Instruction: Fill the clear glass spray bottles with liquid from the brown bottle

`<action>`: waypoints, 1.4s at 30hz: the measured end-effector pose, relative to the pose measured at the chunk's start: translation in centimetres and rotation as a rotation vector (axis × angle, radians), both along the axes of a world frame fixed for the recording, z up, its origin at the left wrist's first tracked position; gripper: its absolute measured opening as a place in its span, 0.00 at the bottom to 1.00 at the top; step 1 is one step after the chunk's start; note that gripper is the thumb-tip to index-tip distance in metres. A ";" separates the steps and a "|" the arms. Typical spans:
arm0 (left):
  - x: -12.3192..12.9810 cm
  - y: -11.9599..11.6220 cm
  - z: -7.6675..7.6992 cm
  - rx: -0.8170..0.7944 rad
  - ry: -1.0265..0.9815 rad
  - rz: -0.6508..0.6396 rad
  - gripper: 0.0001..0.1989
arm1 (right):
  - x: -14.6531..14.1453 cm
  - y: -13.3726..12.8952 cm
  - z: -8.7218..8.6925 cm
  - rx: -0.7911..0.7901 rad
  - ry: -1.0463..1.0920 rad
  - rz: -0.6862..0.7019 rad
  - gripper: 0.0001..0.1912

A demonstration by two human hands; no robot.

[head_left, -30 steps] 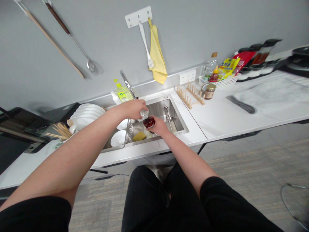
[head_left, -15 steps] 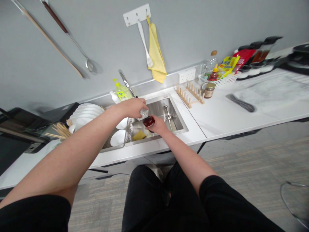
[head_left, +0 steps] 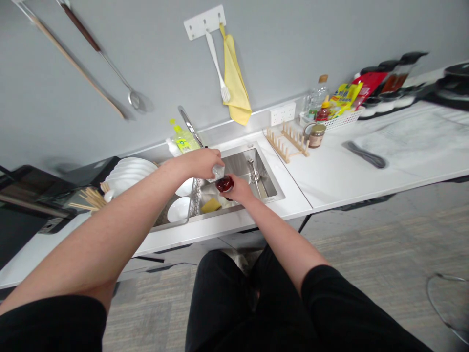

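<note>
Two hands (head_left: 216, 178) meet above a stainless steel sink (head_left: 269, 186), close together but not clearly touching. The left hand (head_left: 200, 164) pinches one small clear piece (head_left: 218, 172), its exact kind too small to tell. The right hand (head_left: 238, 189) wraps around one glass jar (head_left: 224, 184) of dark red contents, held over the basin just beside the clear piece.

Below them lie one yellow sponge (head_left: 211, 206) and two white bowls (head_left: 179, 210), the bowls left of a wire dish rack (head_left: 196, 203). One faucet (head_left: 189, 126) rises behind the sink, beside one bottle of yellow-green dish soap (head_left: 183, 142). A stack of white plates (head_left: 132, 173) and a bundle of wooden chopsticks (head_left: 90, 193) sit to the left.

On the tabletop (head_left: 366, 188) to the right stand one wooden plate rack (head_left: 286, 144) and one lidded jar (head_left: 317, 136). One yellow towel (head_left: 236, 83) hangs on the wall (head_left: 110, 58).
</note>
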State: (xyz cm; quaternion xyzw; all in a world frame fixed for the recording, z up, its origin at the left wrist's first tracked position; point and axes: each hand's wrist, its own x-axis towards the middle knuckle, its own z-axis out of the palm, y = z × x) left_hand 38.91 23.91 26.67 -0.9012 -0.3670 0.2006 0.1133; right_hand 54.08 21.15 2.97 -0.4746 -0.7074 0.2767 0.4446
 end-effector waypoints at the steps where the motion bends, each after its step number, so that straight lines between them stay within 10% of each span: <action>1: 0.0 0.1 0.0 -0.003 0.000 -0.001 0.33 | 0.0 0.0 0.0 0.002 0.000 -0.002 0.43; 21: -4.2 -0.6 -1.6 -0.043 -0.308 0.021 0.31 | -0.2 0.3 -0.5 0.009 0.026 0.012 0.44; 35: -10.7 -4.3 -11.1 0.014 -1.148 0.092 0.28 | -0.5 0.2 -0.5 0.045 0.065 0.058 0.45; 42: -11.1 -5.8 -17.7 -0.030 -1.693 0.382 0.41 | -0.9 0.3 -1.0 0.039 0.127 0.061 0.44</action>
